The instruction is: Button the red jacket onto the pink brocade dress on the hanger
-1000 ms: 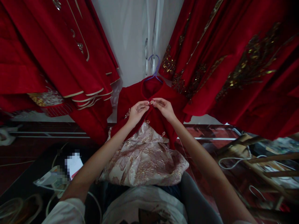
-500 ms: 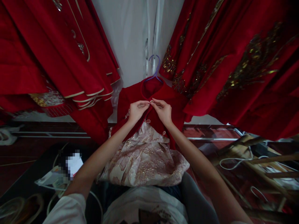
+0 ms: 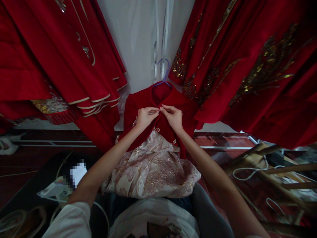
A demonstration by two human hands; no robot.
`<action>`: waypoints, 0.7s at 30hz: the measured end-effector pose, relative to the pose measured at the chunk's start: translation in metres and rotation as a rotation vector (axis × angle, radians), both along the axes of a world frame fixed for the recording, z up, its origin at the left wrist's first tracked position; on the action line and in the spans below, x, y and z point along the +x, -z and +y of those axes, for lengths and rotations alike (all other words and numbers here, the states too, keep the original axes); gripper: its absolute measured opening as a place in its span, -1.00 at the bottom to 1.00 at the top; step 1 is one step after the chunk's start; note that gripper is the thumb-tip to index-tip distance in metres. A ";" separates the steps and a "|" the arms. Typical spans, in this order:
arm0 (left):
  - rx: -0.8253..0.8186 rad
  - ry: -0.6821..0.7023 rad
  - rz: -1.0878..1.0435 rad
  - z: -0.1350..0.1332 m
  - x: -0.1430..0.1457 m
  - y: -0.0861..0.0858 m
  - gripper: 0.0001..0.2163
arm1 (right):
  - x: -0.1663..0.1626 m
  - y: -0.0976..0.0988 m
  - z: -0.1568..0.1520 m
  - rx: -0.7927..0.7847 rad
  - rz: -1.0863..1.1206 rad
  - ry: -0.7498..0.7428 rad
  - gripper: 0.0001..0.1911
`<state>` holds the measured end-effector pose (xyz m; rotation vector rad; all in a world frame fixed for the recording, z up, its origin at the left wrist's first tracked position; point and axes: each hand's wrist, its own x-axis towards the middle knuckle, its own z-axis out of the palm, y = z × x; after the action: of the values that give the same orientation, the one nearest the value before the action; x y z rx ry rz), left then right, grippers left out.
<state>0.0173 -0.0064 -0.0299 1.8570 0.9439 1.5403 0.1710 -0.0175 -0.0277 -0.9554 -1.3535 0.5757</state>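
A small red jacket (image 3: 188,110) hangs on a purple hanger (image 3: 163,74) straight ahead, over a pink and gold brocade skirt (image 3: 153,168) that spreads onto my lap. My left hand (image 3: 145,117) and my right hand (image 3: 173,117) meet at the jacket's front just below the collar. Both pinch the red cloth around a small pearly button (image 3: 160,108) between their fingertips. More such buttons (image 3: 156,129) run down the front below my hands.
Long red robes with cream trim (image 3: 74,66) hang at the left, and red robes with gold embroidery (image 3: 247,66) at the right. A white wall (image 3: 138,39) lies behind. White cables (image 3: 245,172) and wooden bars (image 3: 284,170) lie at the right, papers and cords (image 3: 56,191) at the lower left.
My two hands have drawn a little closer together at the button and my fingers have curled tighter. The jacket and skirt have stayed in place.
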 end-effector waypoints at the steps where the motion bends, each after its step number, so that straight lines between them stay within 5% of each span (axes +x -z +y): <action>1: 0.020 0.001 0.021 0.000 0.000 -0.001 -0.85 | 0.000 0.000 0.000 -0.002 -0.008 0.003 -0.70; 10: 0.190 -0.023 0.334 0.009 -0.008 -0.012 -0.86 | 0.004 0.013 0.012 -0.033 0.066 -0.052 -0.65; 21: 0.092 0.007 0.163 0.015 0.005 0.000 -0.85 | 0.008 0.014 0.015 -0.063 0.098 -0.134 -0.62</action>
<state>0.0228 0.0087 -0.0301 2.0743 0.9510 1.4678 0.1791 -0.0021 -0.0421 -0.8800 -1.3249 0.7610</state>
